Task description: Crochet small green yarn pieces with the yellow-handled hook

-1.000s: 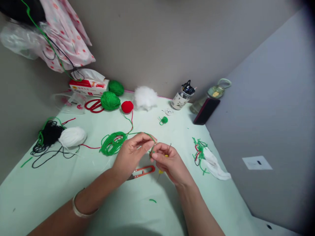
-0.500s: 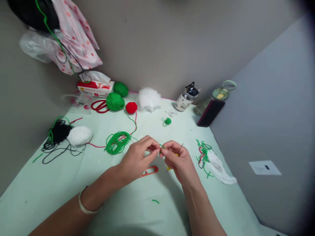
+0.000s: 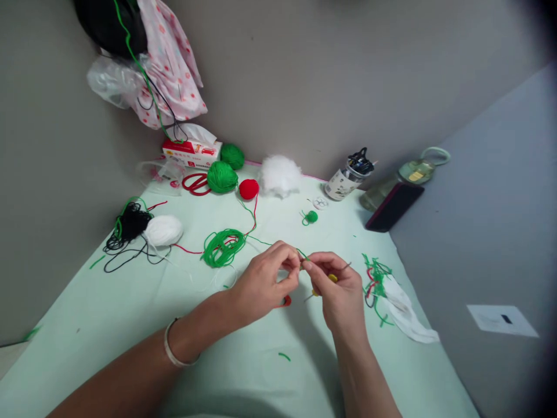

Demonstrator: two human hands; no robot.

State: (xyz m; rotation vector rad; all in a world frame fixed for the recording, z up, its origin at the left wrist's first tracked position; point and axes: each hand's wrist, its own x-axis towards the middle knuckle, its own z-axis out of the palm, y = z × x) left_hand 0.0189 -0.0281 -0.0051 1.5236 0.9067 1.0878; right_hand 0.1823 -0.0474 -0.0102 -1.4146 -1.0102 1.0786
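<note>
Over the middle of the table, my two hands meet fingertip to fingertip. My left hand [image 3: 265, 281] pinches thumb and forefinger together on green yarn [image 3: 301, 253], which runs across to the other hand. My right hand [image 3: 342, 290] is closed around a crochet hook [image 3: 333, 278] with a yellow grip; thin metal ends stick out on both sides of the fingers. Its thumb and forefinger press at the yarn too; the small piece there is mostly hidden. A loose green yarn coil [image 3: 224, 248] lies left of my hands. An orange-red tool [image 3: 286, 301] is partly covered by my left hand.
Green yarn balls [image 3: 222, 177], a red ball [image 3: 249, 189], red-handled scissors [image 3: 195, 184] and white stuffing [image 3: 279, 175] stand at the back. White yarn [image 3: 163, 230] lies left; yarn scraps [image 3: 378, 277] right. A phone [image 3: 394, 207] leans on a bottle [image 3: 418, 170] near a pen jar [image 3: 348, 177].
The view has shifted, so the table things appear further right. My left hand now covers more of the orange-red tool. Both hands stay together at the yarn, and the hook is still in my right hand.
</note>
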